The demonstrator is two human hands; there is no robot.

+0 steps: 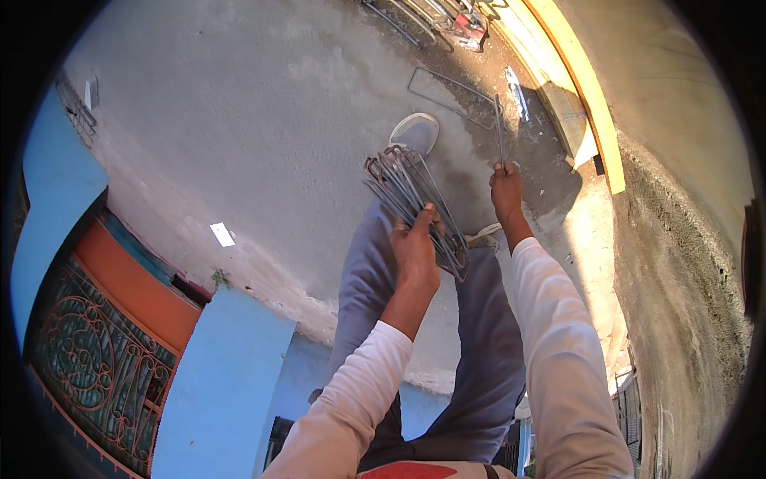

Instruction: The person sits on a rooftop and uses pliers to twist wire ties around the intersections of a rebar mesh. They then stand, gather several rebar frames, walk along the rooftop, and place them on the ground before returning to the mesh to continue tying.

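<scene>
Well to the left of the bundle of bent metal frames [399, 185] stands a scrolled metal gate [96, 351]; nearer, but still left of the bundle, a white scrap [223, 234] lies on the ground, too small for any writing to be made out. The left hand [416, 249] grips the bundle near its lower end, thumb across the rods, fingers mostly hidden behind; this closed hold probably keeps the loose loops from fanning apart. The bundle itself slants over the person's legs, and a shoe [416, 132] shows just beyond its upper end. Ahead and right of the bundle, one rectangular frame [456, 82] lies apart, flat on the ground; farther ahead is a red-and-white scrap [471, 30], its markings unreadable. Right of the bundle, the right hand [507, 194] is closed around a thin rod [500, 128], seemingly gripped at its near end for reach. Its far end meets that frame's corner in view; whether they touch or join, I cannot tell.
</scene>
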